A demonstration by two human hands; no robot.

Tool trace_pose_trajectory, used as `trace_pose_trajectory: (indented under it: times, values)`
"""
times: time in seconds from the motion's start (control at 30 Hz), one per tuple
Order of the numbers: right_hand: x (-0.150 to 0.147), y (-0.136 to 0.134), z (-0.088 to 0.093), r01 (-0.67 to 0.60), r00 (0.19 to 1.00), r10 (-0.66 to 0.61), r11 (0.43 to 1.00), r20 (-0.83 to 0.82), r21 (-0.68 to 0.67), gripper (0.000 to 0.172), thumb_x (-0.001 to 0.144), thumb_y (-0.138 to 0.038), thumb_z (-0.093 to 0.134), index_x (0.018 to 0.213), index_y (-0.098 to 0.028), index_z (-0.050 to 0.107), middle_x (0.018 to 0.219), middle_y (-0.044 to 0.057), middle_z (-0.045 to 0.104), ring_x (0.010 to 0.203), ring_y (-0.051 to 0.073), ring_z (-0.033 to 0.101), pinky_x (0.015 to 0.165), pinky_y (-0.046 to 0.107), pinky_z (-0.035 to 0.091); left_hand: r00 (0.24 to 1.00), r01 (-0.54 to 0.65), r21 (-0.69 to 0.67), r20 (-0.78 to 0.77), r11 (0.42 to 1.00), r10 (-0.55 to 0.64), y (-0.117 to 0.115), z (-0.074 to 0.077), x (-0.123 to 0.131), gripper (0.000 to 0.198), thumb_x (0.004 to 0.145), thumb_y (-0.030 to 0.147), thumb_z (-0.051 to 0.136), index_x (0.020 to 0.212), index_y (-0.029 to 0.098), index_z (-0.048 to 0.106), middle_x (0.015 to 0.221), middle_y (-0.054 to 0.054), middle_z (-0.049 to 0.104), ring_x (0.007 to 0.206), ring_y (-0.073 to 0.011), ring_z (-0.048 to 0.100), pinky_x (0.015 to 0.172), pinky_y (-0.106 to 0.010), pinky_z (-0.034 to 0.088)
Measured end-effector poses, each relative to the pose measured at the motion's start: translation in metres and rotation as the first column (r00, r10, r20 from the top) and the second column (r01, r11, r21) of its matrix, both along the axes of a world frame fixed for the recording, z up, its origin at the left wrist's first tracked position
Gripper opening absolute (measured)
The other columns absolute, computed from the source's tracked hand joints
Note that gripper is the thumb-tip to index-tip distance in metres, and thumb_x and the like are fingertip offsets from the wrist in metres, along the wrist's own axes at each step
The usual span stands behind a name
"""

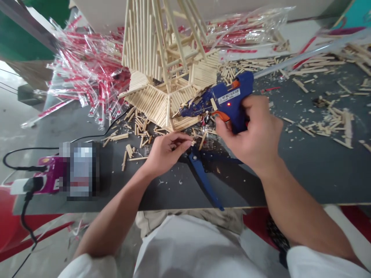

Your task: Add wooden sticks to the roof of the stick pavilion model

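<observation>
My right hand point(256, 133) was wrapped around the blue glue gun point(224, 103) (its red light was lit), its nozzle near the lower panels of the stick structure point(152, 100) standing on the grey table point(304, 173). My left hand point(166, 152) pinched a tiny wooden piece point(193, 143) between thumb and fingertips, beside the blue-handled cutter point(203, 177).
</observation>
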State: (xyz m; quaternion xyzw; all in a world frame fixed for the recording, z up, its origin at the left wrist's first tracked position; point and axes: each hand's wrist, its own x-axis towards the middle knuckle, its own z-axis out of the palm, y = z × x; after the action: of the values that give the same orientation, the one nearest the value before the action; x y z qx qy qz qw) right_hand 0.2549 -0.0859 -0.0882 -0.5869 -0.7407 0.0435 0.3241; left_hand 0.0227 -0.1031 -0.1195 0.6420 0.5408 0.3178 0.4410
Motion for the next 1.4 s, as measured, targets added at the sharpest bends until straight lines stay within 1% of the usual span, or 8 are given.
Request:
trace_pose_trajectory:
  times: [0.2,0.3,0.4,0.6,0.77,1.0,1.17,1.4]
  values:
    - [0.002,0.002,-0.004,-0.003,1.000,0.003,1.000,0.024,0.001,0.036,0.098,-0.049,0.059,0.124,-0.026,0.053,0.093,0.009,0.072,0.078,0.026,0.071,0.070,0.038,0.055,1.000,0.026,0.018,0.008,1.000,-0.026,0.000,0.000,-0.001,0.024,0.093,0.036,0.070,0.105,0.017,0.079,0.087,-0.005,0.079,0.074,-0.0130,0.069,0.065,-0.022,0.052]
    - [0.002,0.003,-0.003,0.002,0.999,-0.002,1.000,0.044,0.006,0.034,0.096,-0.048,0.061,0.121,-0.025,0.054,0.091,0.008,0.072,0.076,0.024,0.070,0.069,0.037,0.055,0.999,0.032,0.028,0.000,0.999,-0.032,-0.001,0.000,-0.001,0.024,0.094,0.036,0.070,0.105,0.017,0.079,0.091,-0.006,0.080,0.075,-0.0132,0.069,0.067,-0.023,0.053]
    - [0.001,0.003,-0.002,0.000,0.999,0.000,1.000,0.043,0.002,0.033,0.096,-0.047,0.062,0.119,-0.025,0.055,0.090,0.009,0.072,0.077,0.024,0.071,0.069,0.037,0.055,1.000,0.029,0.029,0.002,0.999,-0.029,-0.001,0.002,-0.001,0.024,0.094,0.036,0.070,0.105,0.016,0.079,0.096,-0.006,0.081,0.078,-0.0141,0.071,0.070,-0.023,0.053]
    - [0.001,0.003,-0.001,-0.012,1.000,0.013,0.999,0.022,-0.032,0.037,0.097,-0.048,0.060,0.126,-0.027,0.054,0.092,0.009,0.073,0.081,0.027,0.072,0.070,0.038,0.055,0.999,0.052,0.046,-0.006,0.998,-0.052,0.000,0.003,-0.001,0.022,0.095,0.034,0.069,0.105,0.016,0.078,0.097,-0.005,0.081,0.079,-0.0134,0.071,0.073,-0.023,0.053]
    - [0.001,0.003,-0.002,0.010,0.998,-0.009,1.000,0.057,-0.019,0.034,0.097,-0.049,0.059,0.121,-0.026,0.056,0.092,0.010,0.074,0.078,0.025,0.072,0.069,0.036,0.054,0.998,0.068,0.061,-0.021,0.996,-0.067,0.000,0.002,-0.002,0.022,0.095,0.034,0.068,0.104,0.016,0.078,0.097,-0.004,0.081,0.080,-0.0131,0.071,0.073,-0.022,0.052]
    - [0.000,0.010,-0.013,0.000,0.999,-0.006,0.990,0.041,0.138,0.037,0.088,-0.046,0.066,0.116,-0.025,0.055,0.084,0.005,0.072,0.069,0.023,0.069,0.060,0.033,0.051,0.997,0.080,0.059,-0.029,0.995,-0.078,0.000,0.004,-0.001,0.020,0.096,0.034,0.067,0.103,0.018,0.078,0.097,-0.002,0.080,0.082,-0.0127,0.072,0.073,-0.021,0.053]
    - [-0.001,0.010,-0.014,0.021,0.998,-0.028,0.992,0.054,0.125,0.035,0.088,-0.046,0.067,0.112,-0.026,0.053,0.081,0.003,0.070,0.067,0.021,0.068,0.059,0.032,0.050,0.997,0.079,0.054,-0.028,0.995,-0.078,-0.001,0.003,0.000,0.019,0.096,0.034,0.068,0.102,0.019,0.078,0.097,-0.002,0.080,0.082,-0.0120,0.071,0.074,-0.021,0.053]
    - [-0.001,0.010,-0.015,0.030,0.998,-0.037,0.991,0.055,0.133,0.033,0.088,-0.045,0.066,0.110,-0.025,0.052,0.084,0.005,0.069,0.069,0.021,0.067,0.059,0.032,0.049,0.997,0.079,0.035,-0.031,0.996,-0.077,-0.001,0.003,0.000,0.019,0.095,0.034,0.068,0.103,0.019,0.078,0.098,-0.001,0.080,0.081,-0.0117,0.071,0.073,-0.021,0.052]
